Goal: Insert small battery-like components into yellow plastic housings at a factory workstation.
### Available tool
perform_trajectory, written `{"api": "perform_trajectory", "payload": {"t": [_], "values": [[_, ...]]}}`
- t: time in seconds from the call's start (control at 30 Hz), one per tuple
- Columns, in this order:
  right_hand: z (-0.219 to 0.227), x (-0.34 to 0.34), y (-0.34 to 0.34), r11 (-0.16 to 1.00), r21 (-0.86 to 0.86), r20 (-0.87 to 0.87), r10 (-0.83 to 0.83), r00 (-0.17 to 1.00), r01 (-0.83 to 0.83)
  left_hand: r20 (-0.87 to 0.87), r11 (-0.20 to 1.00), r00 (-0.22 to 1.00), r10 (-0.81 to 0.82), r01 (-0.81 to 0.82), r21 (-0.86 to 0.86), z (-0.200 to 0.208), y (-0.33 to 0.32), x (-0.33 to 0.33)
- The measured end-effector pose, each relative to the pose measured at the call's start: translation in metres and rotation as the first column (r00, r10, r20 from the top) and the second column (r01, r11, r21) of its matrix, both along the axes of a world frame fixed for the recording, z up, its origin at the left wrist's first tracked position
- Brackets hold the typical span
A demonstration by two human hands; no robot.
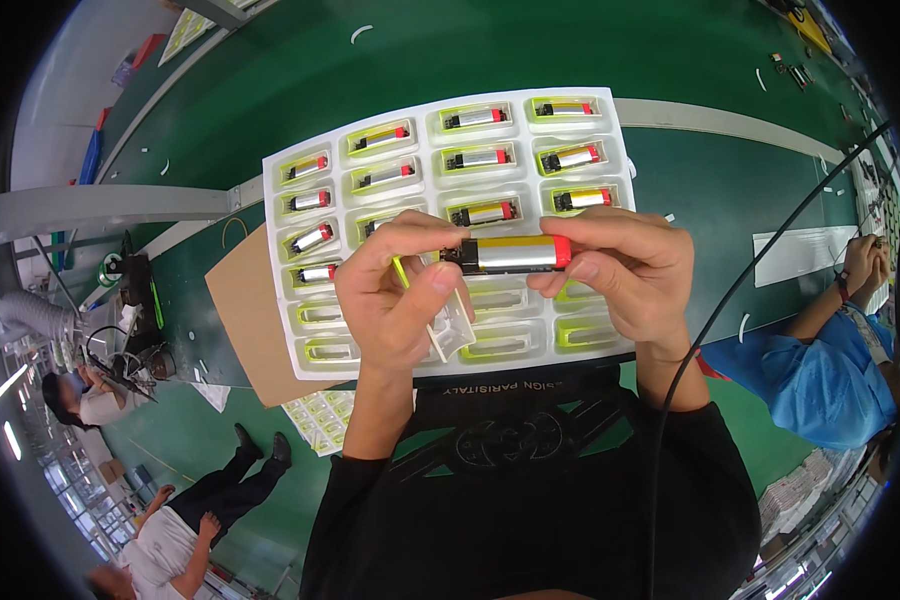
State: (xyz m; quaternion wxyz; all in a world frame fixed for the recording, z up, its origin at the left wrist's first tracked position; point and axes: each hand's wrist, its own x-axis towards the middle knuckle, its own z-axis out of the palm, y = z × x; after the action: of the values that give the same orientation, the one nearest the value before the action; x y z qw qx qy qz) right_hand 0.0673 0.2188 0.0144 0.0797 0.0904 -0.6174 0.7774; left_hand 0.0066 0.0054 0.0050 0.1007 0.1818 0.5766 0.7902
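Observation:
Between my two hands, over the tray, a silver battery assembly (515, 256) lies level, with a yellow strip along its top edge, a black end on the left and a red cap on the right. The thumb and forefinger of my left hand (388, 295) close at the black end. That same hand also grips a white and yellow-green plastic shell (452, 332), tilted downward. My right hand (635, 270) pinches the red cap. Beneath is a white compartment tray (426, 140); its upper rows hold similar assemblies in yellow-green shells. In several lower compartments only shells show. My hands hide some of them.
The tray rests on a green table (490, 50), partly over brown cardboard (240, 310). A black cable (740, 285) crosses on the right. A co-worker in blue (810, 375) sits at the right beside a white sheet (795, 258). Another tray (322, 420) shows below left.

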Motion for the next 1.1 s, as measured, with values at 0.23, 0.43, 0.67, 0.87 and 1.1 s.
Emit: {"api": "perform_trajectory", "payload": {"t": [0.23,0.43,0.67,0.87,1.1], "values": [[-0.005,-0.001,-0.001,0.985,-0.08,0.07,0.156,0.985,-0.151,0.008,0.994,0.996,-0.09,0.089,0.061,0.006,-0.003,-0.002],[-0.002,0.005,-0.007,0.987,0.158,0.116,-0.029,0.993,0.01,-0.03,0.988,0.99,-0.138,0.136,-0.067,0.003,-0.009,-0.008],[0.001,0.003,0.0,0.845,0.461,-0.203,-0.195,0.96,0.27,0.08,0.992,0.99,-0.118,0.114,0.049,0.008,0.005,0.0],[0.019,0.001,0.009,0.67,0.652,-0.371,-0.127,0.92,0.356,-0.051,0.997,0.996,-0.069,0.067,-0.043,-0.009,0.001,-0.003],[0.028,0.0,0.0,0.572,0.768,-0.318,-0.052,0.947,0.289,-0.011,0.983,0.983,-0.181,0.181,0.009,-0.012,0.001,0.001]]}}
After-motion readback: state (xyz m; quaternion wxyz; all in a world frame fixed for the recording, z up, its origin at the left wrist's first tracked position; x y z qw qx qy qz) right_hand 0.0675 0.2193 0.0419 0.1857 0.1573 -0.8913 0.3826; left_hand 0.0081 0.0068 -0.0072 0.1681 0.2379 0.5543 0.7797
